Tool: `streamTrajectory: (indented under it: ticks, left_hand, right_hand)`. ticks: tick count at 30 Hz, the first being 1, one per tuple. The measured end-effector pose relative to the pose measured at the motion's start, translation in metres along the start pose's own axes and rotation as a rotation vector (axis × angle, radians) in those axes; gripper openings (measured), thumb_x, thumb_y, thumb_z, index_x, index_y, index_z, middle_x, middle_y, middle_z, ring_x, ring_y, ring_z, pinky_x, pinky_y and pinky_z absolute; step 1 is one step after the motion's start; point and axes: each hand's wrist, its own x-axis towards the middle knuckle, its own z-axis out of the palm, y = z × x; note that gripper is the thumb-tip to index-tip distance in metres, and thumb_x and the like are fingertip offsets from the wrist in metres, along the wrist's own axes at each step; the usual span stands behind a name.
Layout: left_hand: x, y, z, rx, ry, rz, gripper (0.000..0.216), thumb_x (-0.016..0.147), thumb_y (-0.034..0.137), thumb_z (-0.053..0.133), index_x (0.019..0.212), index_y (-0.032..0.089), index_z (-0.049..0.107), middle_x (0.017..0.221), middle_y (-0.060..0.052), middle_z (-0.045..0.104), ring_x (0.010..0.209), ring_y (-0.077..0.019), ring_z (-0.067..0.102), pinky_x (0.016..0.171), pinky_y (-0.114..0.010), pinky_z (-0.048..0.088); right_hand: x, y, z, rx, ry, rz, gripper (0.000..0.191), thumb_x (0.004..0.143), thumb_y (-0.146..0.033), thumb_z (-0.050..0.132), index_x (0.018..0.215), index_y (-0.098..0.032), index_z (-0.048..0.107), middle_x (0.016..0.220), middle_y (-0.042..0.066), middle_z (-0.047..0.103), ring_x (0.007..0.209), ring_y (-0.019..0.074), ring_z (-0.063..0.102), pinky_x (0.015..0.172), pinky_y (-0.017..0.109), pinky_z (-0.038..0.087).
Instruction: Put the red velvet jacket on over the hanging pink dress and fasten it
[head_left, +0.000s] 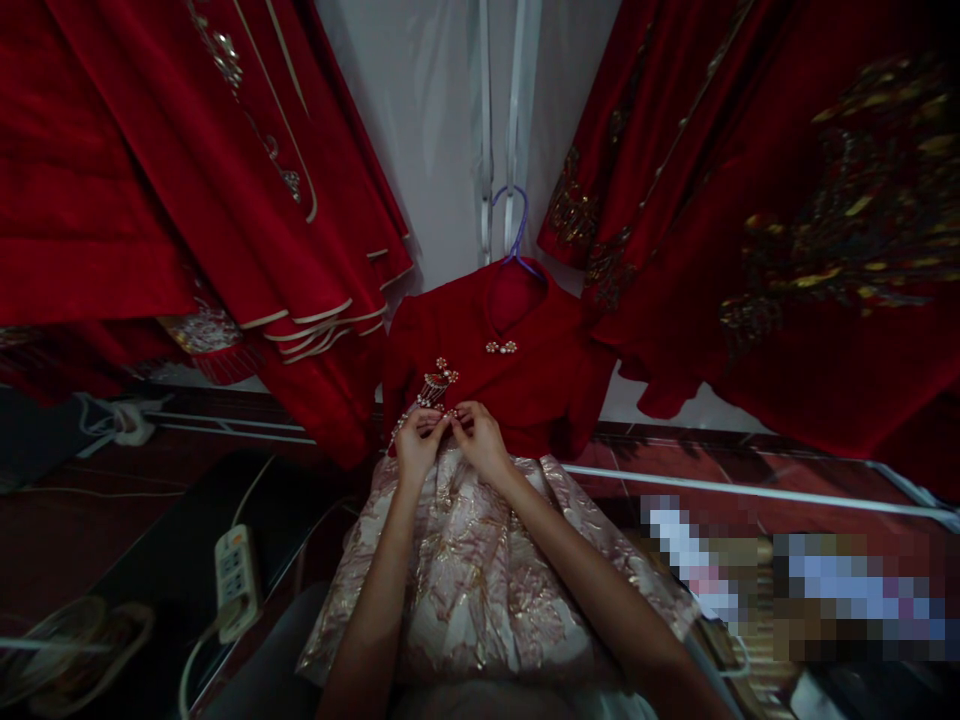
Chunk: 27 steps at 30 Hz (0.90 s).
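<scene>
A dress with a red bodice (525, 400) and a pale pink and gold brocade skirt (465, 580) hangs in front of me on a purple hanger (520, 225). At the lower front of the bodice, my left hand (418, 445) and my right hand (480, 440) meet, fingertips pinched together. Between them shows a small beaded fastener (449, 414), partly hidden by the fingers. Just above it sits a beaded brooch-like ornament (439, 380) with hanging strands. A similar beaded fastener (501, 347) lies below the collar.
Red garments with pale edging (300, 230) hang at the left. More red garments with gold embroidery (847, 210) hang at the right. A power strip (237, 580) with a cord lies at lower left. White rails (750, 490) run low behind the dress.
</scene>
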Motion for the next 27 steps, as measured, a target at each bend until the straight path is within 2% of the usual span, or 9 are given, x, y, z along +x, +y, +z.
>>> streamTrajectory:
  ticks: [8, 11, 14, 17, 20, 23, 25, 27]
  left_hand:
    - [-0.003, 0.002, 0.003, 0.037, 0.057, 0.027, 0.023, 0.07, 0.036, 0.071, 0.077, 0.017, 0.062, 0.074, -0.003, 0.065, 0.069, -0.0133, 0.063, 0.068, -0.025, 0.051]
    - [-0.005, 0.008, 0.003, -0.064, 0.041, -0.034, 0.027, 0.065, 0.034, 0.075, 0.077, 0.016, 0.059, 0.072, -0.002, 0.065, 0.068, -0.0122, 0.063, 0.068, -0.024, 0.051]
    - [-0.004, 0.014, 0.0, -0.226, -0.045, -0.107, 0.036, 0.063, 0.033, 0.078, 0.088, 0.016, 0.058, 0.073, -0.001, 0.066, 0.07, -0.0125, 0.064, 0.071, -0.026, 0.052]
    - [0.001, 0.021, -0.003, -0.301, -0.074, -0.162, 0.037, 0.068, 0.04, 0.073, 0.093, 0.016, 0.061, 0.08, -0.003, 0.067, 0.073, -0.0132, 0.064, 0.07, -0.026, 0.053]
    - [0.01, 0.03, 0.0, -0.343, -0.064, -0.198, 0.037, 0.072, 0.044, 0.067, 0.096, 0.016, 0.066, 0.089, -0.006, 0.068, 0.076, -0.0127, 0.064, 0.073, -0.027, 0.054]
    - [0.02, 0.041, 0.011, -0.429, -0.093, -0.247, 0.038, 0.072, 0.042, 0.069, 0.099, 0.015, 0.068, 0.097, -0.008, 0.069, 0.08, -0.0131, 0.065, 0.079, -0.03, 0.053]
    - [0.025, 0.047, 0.019, -0.498, -0.088, -0.296, 0.036, 0.068, 0.037, 0.073, 0.096, 0.014, 0.069, 0.1, -0.008, 0.069, 0.084, -0.0137, 0.065, 0.084, -0.032, 0.052]
    - [0.028, 0.051, 0.026, -0.576, -0.095, -0.35, 0.034, 0.066, 0.033, 0.075, 0.093, 0.014, 0.069, 0.102, -0.009, 0.069, 0.088, -0.0142, 0.065, 0.088, -0.033, 0.051]
  right_hand:
    - [0.009, 0.003, -0.002, -0.018, -0.022, 0.024, 0.013, 0.083, -0.022, 0.055, 0.093, -0.016, 0.061, 0.089, 0.006, 0.065, 0.078, 0.0139, 0.062, 0.074, 0.026, 0.049]
    - [0.009, 0.001, -0.005, 0.005, -0.031, 0.023, 0.014, 0.082, -0.02, 0.054, 0.093, -0.016, 0.062, 0.089, 0.005, 0.066, 0.076, 0.0131, 0.062, 0.073, 0.026, 0.049]
    - [0.009, -0.004, -0.013, 0.074, -0.081, 0.036, 0.015, 0.082, -0.019, 0.053, 0.093, -0.016, 0.063, 0.087, 0.004, 0.067, 0.071, 0.0111, 0.061, 0.07, 0.024, 0.048]
    - [0.008, -0.011, -0.03, 0.199, -0.214, 0.079, 0.017, 0.081, -0.022, 0.055, 0.094, -0.015, 0.064, 0.085, 0.004, 0.067, 0.065, 0.0092, 0.059, 0.061, 0.021, 0.047]
    - [0.003, -0.019, -0.058, 0.313, -0.424, 0.156, 0.022, 0.081, -0.03, 0.058, 0.094, -0.015, 0.064, 0.079, 0.003, 0.066, 0.054, 0.0069, 0.053, 0.048, 0.018, 0.043]
    - [-0.005, -0.025, -0.09, 0.376, -0.633, 0.23, 0.028, 0.079, -0.037, 0.061, 0.096, -0.015, 0.063, 0.078, 0.002, 0.065, 0.051, 0.0064, 0.05, 0.044, 0.017, 0.041]
    - [-0.009, -0.026, -0.107, 0.398, -0.663, 0.241, 0.03, 0.078, -0.039, 0.063, 0.097, -0.016, 0.063, 0.082, 0.003, 0.066, 0.053, 0.006, 0.05, 0.045, 0.018, 0.042]
    - [-0.013, -0.025, -0.118, 0.408, -0.62, 0.233, 0.03, 0.078, -0.04, 0.063, 0.096, -0.016, 0.063, 0.085, 0.003, 0.066, 0.052, 0.0053, 0.049, 0.046, 0.018, 0.042]
